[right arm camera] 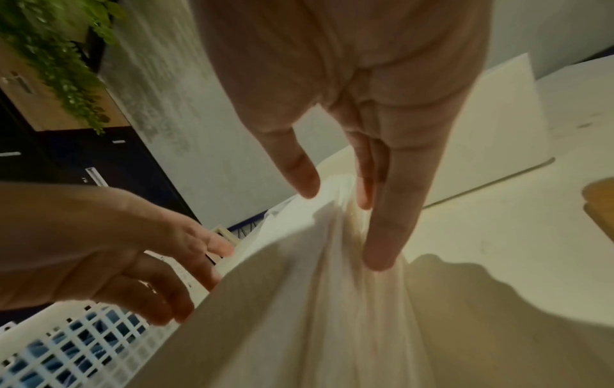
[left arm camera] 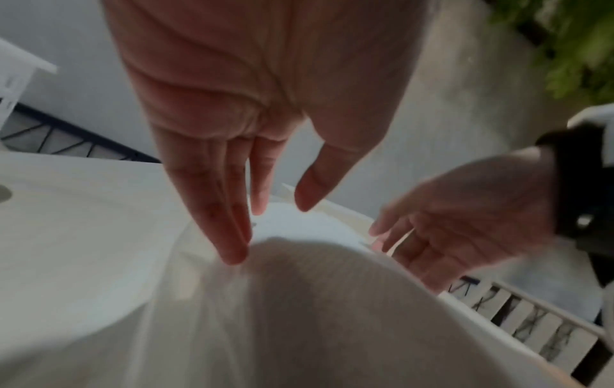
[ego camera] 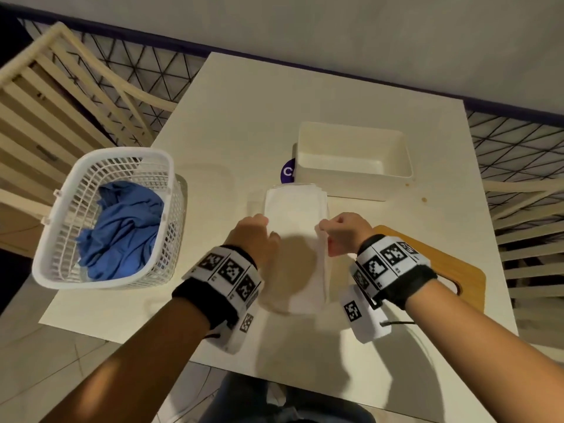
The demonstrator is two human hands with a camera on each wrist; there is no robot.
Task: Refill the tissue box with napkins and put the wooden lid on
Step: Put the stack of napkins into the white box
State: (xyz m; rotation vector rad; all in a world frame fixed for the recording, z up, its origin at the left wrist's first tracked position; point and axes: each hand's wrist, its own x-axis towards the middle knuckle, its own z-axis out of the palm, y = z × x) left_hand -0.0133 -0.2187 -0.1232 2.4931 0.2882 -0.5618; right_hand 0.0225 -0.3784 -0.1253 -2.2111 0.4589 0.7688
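**Napkin stack between both hands, box open beyond**

At the near edge of the pale rectangular table [ego camera: 213,117], a stack of soft white paper napkins [ego camera: 297,239] lies lengthwise. The left hand [ego camera: 256,236] rests at the stack's left edge with straight, relaxed fingers, gripping nothing. The right hand [ego camera: 341,233] has its thumb and fingers extended into the stack's raised right edge; whether they truly pinch the folds I cannot tell. To the right lies the flat wooden lid with rounded corners [ego camera: 457,270]. To the left stands a white plastic lattice basket [ego camera: 122,157] holding blue cloth [ego camera: 122,233].

Beyond the stack sits the empty cream rectangular tissue box [ego camera: 354,190], open.

Judgement: the napkins are light, limp and prone to sliding apart; take both long sides together, squeezing inward.
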